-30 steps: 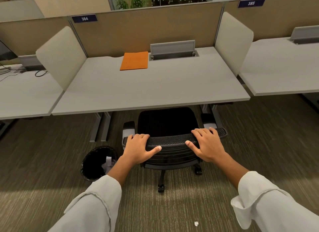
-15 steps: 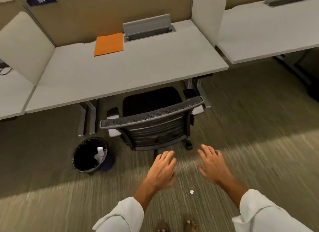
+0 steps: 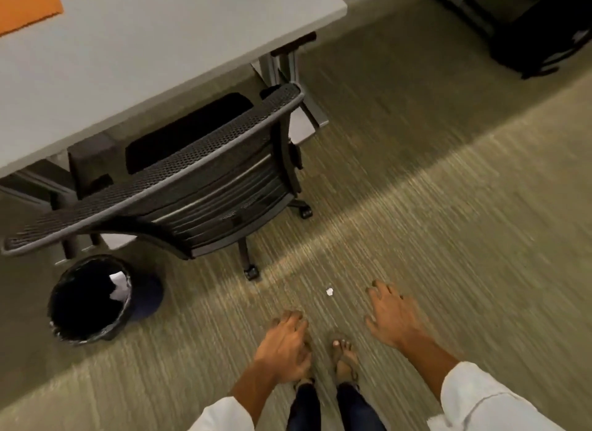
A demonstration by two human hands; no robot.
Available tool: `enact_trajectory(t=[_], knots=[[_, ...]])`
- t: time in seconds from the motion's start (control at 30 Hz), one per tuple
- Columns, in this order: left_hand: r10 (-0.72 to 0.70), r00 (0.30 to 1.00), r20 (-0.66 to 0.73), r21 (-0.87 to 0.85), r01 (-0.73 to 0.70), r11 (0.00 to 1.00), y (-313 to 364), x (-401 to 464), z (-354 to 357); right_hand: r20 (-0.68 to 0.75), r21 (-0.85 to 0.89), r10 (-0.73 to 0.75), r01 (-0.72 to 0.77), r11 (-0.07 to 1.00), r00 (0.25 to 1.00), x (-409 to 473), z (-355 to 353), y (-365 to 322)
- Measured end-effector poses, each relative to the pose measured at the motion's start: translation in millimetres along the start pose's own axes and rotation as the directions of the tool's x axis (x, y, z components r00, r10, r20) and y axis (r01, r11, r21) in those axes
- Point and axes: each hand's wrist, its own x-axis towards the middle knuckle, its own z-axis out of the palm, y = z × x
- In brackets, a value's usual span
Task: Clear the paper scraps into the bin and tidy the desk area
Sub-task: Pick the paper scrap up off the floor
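A small white paper scrap [image 3: 329, 291] lies on the carpet just ahead of my feet. My right hand [image 3: 389, 315] hovers to its right, fingers spread and empty. My left hand [image 3: 285, 344] hangs lower, below and left of the scrap, fingers loosely apart with nothing in them. A round black bin [image 3: 89, 299] with a dark liner stands on the floor at the left and holds white paper at its right side. The grey desk [image 3: 153, 42] fills the upper left.
A black mesh office chair [image 3: 179, 187] is pushed under the desk, its castors close to the scrap. An orange folder [image 3: 25, 4] lies on the desk's far left. A dark cabinet [image 3: 544, 30] stands at the upper right. My bare feet [image 3: 344, 353] stand below the scrap.
Both hands let go of the chair back and dropped toward the floor. My view tilted down and right, bringing the scrap and my feet into view.
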Motion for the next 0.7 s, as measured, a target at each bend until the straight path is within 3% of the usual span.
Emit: enact_trajectory(t=[0.33, 0.7], knots=[[0.088, 0.954, 0.286, 0.015, -0.097, 0.995, -30, 88, 120, 0.210, 0.182, 0.155, -0.194, 0.964, 0.965, 48, 141, 4], [0.009, 0.932, 0.363, 0.099, -0.048, 0.994, -53, 236, 276, 0.222, 0.372, 0.177, -0.251, 0.894, 0.959, 127, 310, 17]])
